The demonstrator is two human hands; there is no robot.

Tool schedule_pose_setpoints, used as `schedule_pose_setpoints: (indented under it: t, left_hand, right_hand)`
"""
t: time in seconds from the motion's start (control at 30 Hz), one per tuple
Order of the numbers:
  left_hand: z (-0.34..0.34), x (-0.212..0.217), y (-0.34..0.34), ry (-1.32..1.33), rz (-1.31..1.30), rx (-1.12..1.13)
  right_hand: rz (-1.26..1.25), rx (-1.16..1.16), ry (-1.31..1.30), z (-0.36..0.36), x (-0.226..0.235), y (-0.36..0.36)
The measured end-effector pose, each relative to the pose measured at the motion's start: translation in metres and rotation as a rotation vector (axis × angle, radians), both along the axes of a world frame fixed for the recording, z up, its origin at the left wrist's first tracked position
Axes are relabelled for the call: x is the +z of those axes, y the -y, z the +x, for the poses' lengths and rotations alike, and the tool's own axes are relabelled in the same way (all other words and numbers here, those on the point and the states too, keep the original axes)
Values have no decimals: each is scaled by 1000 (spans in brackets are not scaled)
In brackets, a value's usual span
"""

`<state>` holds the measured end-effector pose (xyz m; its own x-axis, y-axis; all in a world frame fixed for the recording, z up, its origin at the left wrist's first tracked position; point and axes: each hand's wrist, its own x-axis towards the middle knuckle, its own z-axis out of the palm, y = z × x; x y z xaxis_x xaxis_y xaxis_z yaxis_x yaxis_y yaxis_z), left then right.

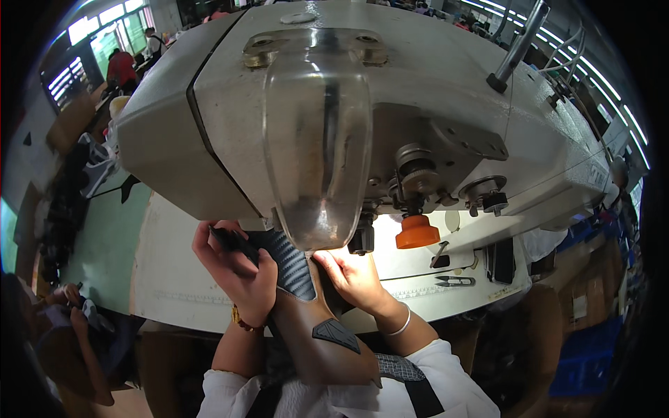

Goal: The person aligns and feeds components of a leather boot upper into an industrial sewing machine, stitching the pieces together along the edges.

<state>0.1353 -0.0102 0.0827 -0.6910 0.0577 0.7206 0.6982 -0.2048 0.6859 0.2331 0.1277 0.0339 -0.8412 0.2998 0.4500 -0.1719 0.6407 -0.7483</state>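
Note:
A brown shoe upper [301, 339] with a dark ribbed panel and a black raised patch runs from under the sewing machine's head [230, 90] down toward my lap. My left hand [244, 282] is closed at the left edge of the ribbed panel, with a slim black piece [235, 245] between thumb and fingers. I cannot tell whether that piece is part of the upper. On the other side, my right hand [354, 279] pinches the upper's edge, thumb toward the machine. The needle and presser foot are hidden behind the clear guard [317, 146].
An orange knob [417, 232] hangs from the machine's front. On the white machine table [181, 279], thread snips [454, 281] and a black phone-like object [500, 261] lie to the right. A green table [104, 247] adjoins at left, where another person's hand [68, 294] shows.

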Motion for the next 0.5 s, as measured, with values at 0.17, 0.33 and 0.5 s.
schedule_pose_setpoints:
  t: [0.17, 0.33, 0.5]
  left_hand:
    - [-8, 5, 1, 68, 3, -70]
    - [-13, 7, 3, 130, 3, -129]
    - [-25, 3, 3, 84, -33, -118]
  right_hand:
    - [-35, 25, 81, 0, -6, 0]
    - [-152, 69, 154, 0, -2, 1]
    - [-310, 70, 235, -1, -10, 2]
